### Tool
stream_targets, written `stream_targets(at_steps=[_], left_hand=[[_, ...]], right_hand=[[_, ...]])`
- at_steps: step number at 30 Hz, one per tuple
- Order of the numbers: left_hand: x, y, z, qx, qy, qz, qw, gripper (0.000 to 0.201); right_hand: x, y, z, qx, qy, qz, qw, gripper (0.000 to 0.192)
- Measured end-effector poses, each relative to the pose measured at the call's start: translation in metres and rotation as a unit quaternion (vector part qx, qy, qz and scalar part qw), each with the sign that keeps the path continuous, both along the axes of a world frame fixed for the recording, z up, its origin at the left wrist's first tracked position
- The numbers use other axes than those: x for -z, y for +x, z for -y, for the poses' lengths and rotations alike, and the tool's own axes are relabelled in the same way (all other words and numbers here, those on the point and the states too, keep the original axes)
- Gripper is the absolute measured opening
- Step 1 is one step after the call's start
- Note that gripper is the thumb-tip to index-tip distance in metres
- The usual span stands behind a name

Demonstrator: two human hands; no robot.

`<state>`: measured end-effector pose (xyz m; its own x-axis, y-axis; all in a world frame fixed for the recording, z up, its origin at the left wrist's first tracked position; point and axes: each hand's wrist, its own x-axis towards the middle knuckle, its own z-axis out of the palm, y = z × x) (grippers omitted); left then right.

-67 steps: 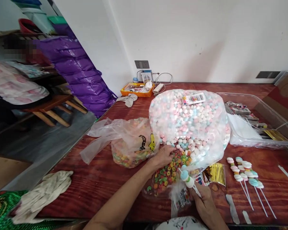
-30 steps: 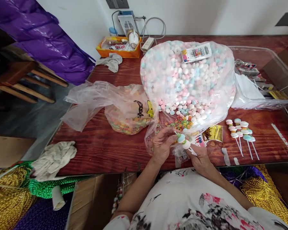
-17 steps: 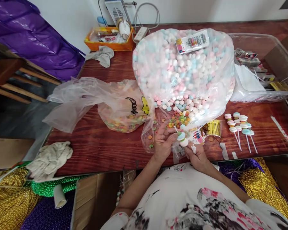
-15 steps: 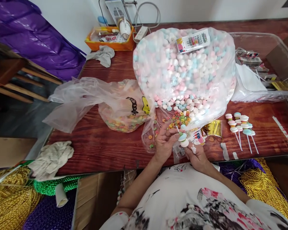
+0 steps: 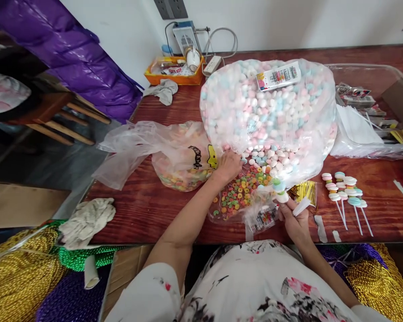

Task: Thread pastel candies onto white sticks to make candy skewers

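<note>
Tabletop: glossy, grained red-brown wood is carrying the lot, its near edge running close; a fumbled candy could be rolling off.
Big candy bag: our landmark, a plump, crinkled see-through sack, is bulging with smooth pastel rounds and risking a spill if its lower side is getting nudged.
Knotty-tailed bag: thin, cloudy plastic is slumping just left of the big candy bag.
Ring candies: small, coloured hoops are spreading below the big candy bag; a stray forearm could be scattering them.
Left hand: it's touching down at the big candy bag's lower left; fingertips are hiding, so I can't tell about that grip.
Laid skewers: stacked rounds on slim white sticks are lying right-below the big candy bag.
Right hand: its grip is clasping the held skewer just below the big candy bag; a slack pinch could be dropping it, candies sliding loose.
</note>
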<state>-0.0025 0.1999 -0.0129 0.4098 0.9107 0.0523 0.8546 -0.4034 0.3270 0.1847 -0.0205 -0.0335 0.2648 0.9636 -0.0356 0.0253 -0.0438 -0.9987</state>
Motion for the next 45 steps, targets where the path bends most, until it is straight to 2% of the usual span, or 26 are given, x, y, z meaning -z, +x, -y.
stream_targets(at_steps=[2,4,6,8,14,21,27,34,39,45], left_hand=[[0.006,0.001,0.001,0.019,0.031,-0.022,0.999,0.014],[0.011,-0.004,0.004,0.041,0.081,-0.002,0.996,0.018],[0.015,-0.011,0.002,0.051,0.127,0.019,0.99,0.023],[0.018,-0.017,-0.004,0.065,0.137,0.007,0.988,0.025],[0.017,-0.019,-0.009,0.14,0.096,-0.058,0.984,0.021],[-0.003,-0.014,-0.012,0.119,0.014,-0.15,0.981,0.019],[-0.009,-0.005,-0.015,0.123,0.012,-0.169,0.978,0.021],[0.0,-0.007,-0.013,0.128,0.035,-0.157,0.979,0.034],[0.0,-0.008,-0.013,0.148,0.017,-0.144,0.978,0.03],[0.006,0.01,-0.001,0.099,0.0,-0.067,0.993,0.023]], right_hand=[[0.006,0.004,0.006,-0.02,0.014,0.046,0.999,0.033],[0.012,0.007,0.01,-0.042,0.019,0.077,0.996,0.033],[0.016,0.01,0.011,-0.054,0.015,0.081,0.995,0.034],[0.018,0.01,0.01,-0.053,0.012,0.073,0.996,0.033],[0.01,0.005,0.004,-0.093,0.065,0.123,0.986,0.027],[-0.002,0.003,0.006,-0.104,0.074,0.141,0.982,0.03],[-0.006,-0.003,0.005,-0.11,0.089,0.152,0.978,0.029],[-0.015,-0.004,0.006,-0.116,0.092,0.151,0.977,0.03],[-0.012,-0.004,0.008,-0.106,0.095,0.141,0.98,0.03],[-0.003,-0.013,0.009,-0.122,0.083,0.128,0.981,0.027]])
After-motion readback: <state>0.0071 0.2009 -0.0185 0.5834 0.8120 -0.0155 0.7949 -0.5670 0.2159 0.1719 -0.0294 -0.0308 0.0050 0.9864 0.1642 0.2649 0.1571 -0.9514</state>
